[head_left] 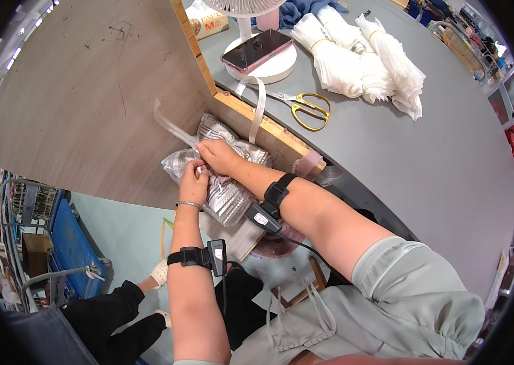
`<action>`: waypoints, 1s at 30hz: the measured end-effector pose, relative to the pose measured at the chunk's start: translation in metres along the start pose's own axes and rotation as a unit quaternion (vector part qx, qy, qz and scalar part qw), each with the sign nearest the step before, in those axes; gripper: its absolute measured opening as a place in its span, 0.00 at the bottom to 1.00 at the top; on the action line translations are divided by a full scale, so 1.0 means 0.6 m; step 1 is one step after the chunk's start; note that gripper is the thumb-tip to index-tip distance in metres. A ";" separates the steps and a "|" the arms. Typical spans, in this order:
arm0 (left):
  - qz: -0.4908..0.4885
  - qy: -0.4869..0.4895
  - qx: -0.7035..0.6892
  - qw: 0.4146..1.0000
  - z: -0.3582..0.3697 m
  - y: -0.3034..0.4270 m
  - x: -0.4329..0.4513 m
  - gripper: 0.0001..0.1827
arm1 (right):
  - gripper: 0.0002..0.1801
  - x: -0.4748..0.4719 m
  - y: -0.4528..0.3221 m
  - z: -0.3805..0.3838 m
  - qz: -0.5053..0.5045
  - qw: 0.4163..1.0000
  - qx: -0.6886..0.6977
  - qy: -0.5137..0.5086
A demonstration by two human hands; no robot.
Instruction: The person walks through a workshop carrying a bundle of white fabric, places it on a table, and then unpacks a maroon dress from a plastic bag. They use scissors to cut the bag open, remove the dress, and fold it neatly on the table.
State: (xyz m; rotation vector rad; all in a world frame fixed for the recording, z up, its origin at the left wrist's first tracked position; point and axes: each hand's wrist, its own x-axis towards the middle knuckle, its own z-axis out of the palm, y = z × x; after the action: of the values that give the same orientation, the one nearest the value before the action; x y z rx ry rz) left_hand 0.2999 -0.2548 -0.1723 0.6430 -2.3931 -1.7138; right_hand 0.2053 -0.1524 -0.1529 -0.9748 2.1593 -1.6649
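A bundle of clear plastic packets with striped contents (227,200) lies before me against the wooden board. Above its middle, my right hand (220,156) is closed on a whitish translucent strip (175,129), whose free end sticks out to the upper left. My left hand (195,180) is just below it, fingers bent and pinched together at the bundle; what they pinch is hidden. Another looped pale strip (260,107) hangs over the wooden edge. Yellow-handled scissors (310,112) lie on the grey table beside that loop.
A phone (257,50) lies on the white base of a fan (280,67). Bundles of white plastic bags (339,68) rest on the grey table (421,173). The large brown board (79,91) stands at left. Beyond it are a blue cart (72,246) and another person's legs (120,315).
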 end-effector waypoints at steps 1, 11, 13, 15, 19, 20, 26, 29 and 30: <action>0.049 0.016 0.068 0.996 0.003 -0.003 0.003 0.11 | 0.17 -0.005 -0.006 0.001 -0.044 0.999 -0.011 -0.006; 0.128 0.075 0.230 0.962 0.018 0.008 0.001 0.16 | 0.15 -0.006 -0.029 -0.019 -0.262 0.946 -0.122 -0.146; 0.118 0.099 0.191 0.969 0.014 0.018 -0.004 0.16 | 0.19 -0.004 -0.022 -0.026 -0.230 0.941 -0.162 -0.188; 0.102 0.120 0.157 0.975 0.009 0.027 -0.007 0.15 | 0.18 -0.007 -0.015 -0.028 -0.248 0.941 -0.165 -0.160; -0.035 0.089 0.015 0.995 0.001 0.036 -0.004 0.09 | 0.15 -0.019 0.000 -0.021 -0.267 0.927 -0.236 -0.116; -0.036 0.082 0.007 0.996 0.001 0.035 -0.005 0.08 | 0.11 -0.020 0.003 -0.017 -0.242 0.928 -0.268 -0.096; 0.036 0.049 -0.154 0.986 0.015 0.028 -0.013 0.06 | 0.08 -0.012 0.021 -0.018 -0.112 0.973 -0.200 -0.038; 0.187 0.104 0.272 0.938 0.018 0.030 -0.013 0.12 | 0.08 -0.009 0.024 -0.027 -0.108 0.982 -0.146 -0.055; 0.236 0.121 0.293 0.918 0.021 0.032 -0.010 0.15 | 0.08 -0.008 0.025 -0.031 -0.121 0.980 -0.143 -0.060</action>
State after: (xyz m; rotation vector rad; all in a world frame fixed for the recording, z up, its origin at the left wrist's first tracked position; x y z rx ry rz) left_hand 0.2957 -0.2363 -0.1583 0.2644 -2.5819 -0.6835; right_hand 0.1927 -0.1332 -0.1620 -1.4303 2.3147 -1.3685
